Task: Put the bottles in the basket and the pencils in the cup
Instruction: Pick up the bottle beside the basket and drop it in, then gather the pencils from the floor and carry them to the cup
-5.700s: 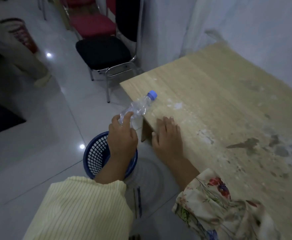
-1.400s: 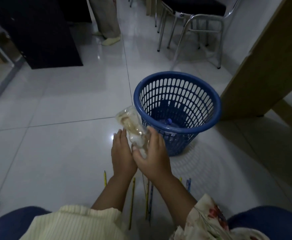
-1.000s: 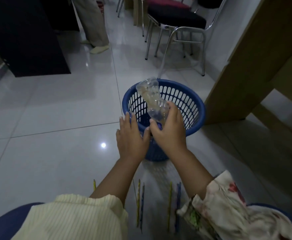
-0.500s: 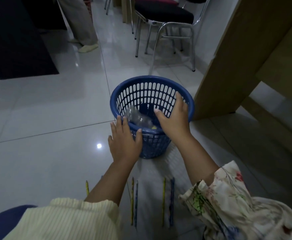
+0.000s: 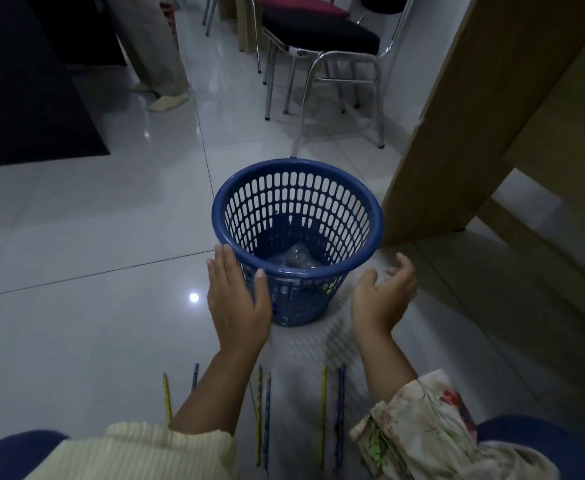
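Observation:
A blue slotted plastic basket stands on the tiled floor. Crumpled clear bottles lie at its bottom. My left hand is flat against the basket's near left side, thumb at the rim, holding nothing. My right hand hovers just right of the basket, fingers loosely curled and apart, empty. Several yellow and blue pencils lie side by side on the floor between my forearms, close to me. No cup is in view.
A wooden table's side panel rises right of the basket. A metal-legged chair with a black seat stands behind it. A person's trouser leg and slipper are at the back left, by a dark cabinet.
My right hand let the clear bottle drop into the basket and has drawn back to the basket's right side. My left hand stays against the basket's left side.

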